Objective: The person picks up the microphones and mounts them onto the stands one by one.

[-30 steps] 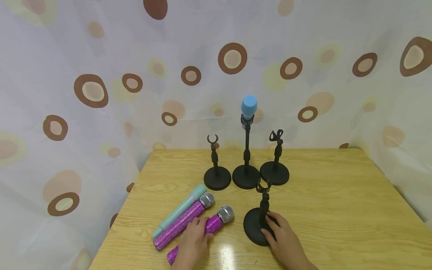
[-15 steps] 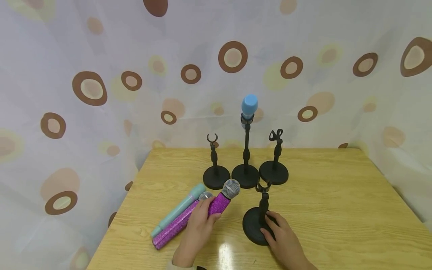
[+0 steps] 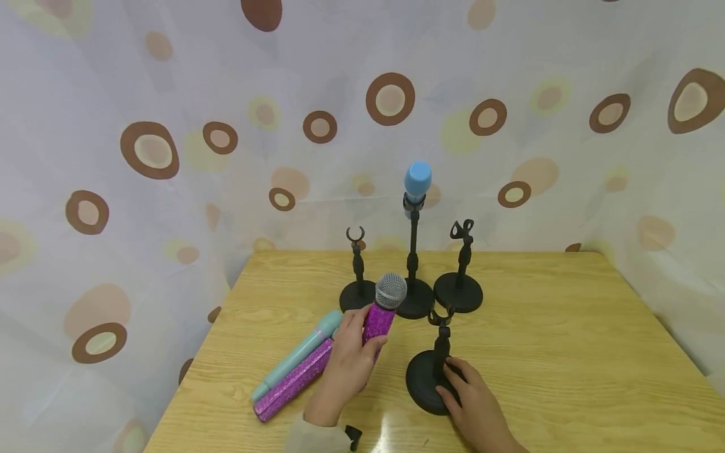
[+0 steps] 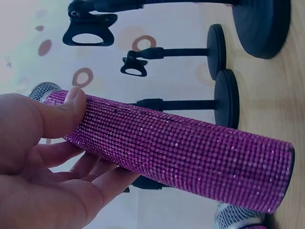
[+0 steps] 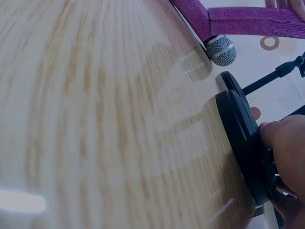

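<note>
My left hand (image 3: 347, 362) holds a purple rhinestone-covered microphone (image 3: 378, 324) off the table, its silver mesh head tilted up and away. In the left wrist view the thumb and fingers grip the microphone (image 4: 186, 150) near its head, leaving the long lower body free. On the table my right hand (image 3: 478, 399) grips the base of a black microphone stand (image 3: 442, 345), thumb and fingers close around the post. This stand's C-shaped clip holds nothing. In the right wrist view the round base (image 5: 242, 145) lies under the thumb; some fingers are hidden.
Left of my left hand lie a teal microphone (image 3: 297, 357) and another purple microphone (image 3: 291, 384), side by side. Behind stand a short stand (image 3: 359, 264), a taller one (image 3: 414, 245) bearing a blue microphone (image 3: 418, 180), and another short stand (image 3: 464, 258). A patterned curtain (image 3: 226, 75) surrounds the table.
My left hand has lifted the purple microphone off the table, moved it forward and right, and turned its head more upright. The right hand and its stand have stayed in place.
</note>
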{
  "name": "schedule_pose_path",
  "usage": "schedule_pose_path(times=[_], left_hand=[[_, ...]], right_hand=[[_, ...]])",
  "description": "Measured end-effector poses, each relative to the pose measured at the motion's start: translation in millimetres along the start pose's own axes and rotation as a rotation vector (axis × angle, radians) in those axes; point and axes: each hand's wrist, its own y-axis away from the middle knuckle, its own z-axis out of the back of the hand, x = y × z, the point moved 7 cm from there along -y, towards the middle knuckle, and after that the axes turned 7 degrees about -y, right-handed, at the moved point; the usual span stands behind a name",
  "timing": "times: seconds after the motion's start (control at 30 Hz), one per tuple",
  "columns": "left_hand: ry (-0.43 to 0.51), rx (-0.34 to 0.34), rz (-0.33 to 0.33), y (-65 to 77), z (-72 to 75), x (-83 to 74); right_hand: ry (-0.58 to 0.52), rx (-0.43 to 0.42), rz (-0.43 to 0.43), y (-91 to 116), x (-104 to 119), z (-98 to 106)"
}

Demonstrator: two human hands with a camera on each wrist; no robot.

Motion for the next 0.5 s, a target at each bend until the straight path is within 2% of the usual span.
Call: schedule_pose_path(times=[0.13,0.4,0.5], left_hand=[[0.048,0.013,-0.032,-9.3,-3.7,-10.6],[0.044,0.0,-0.139,-20.6,-7.1,-29.7],[0.059,0.009,-0.153,-23.8,-9.1,-33.8]], right_hand=[[0.004,0.005,-0.011,-0.4,-0.4,0.3],[0.002,0.012,-0.021,-0.7,-2.1,-0.8],[-0.013,0.016,-0.027,-0.5,-2.4,-0.9]])
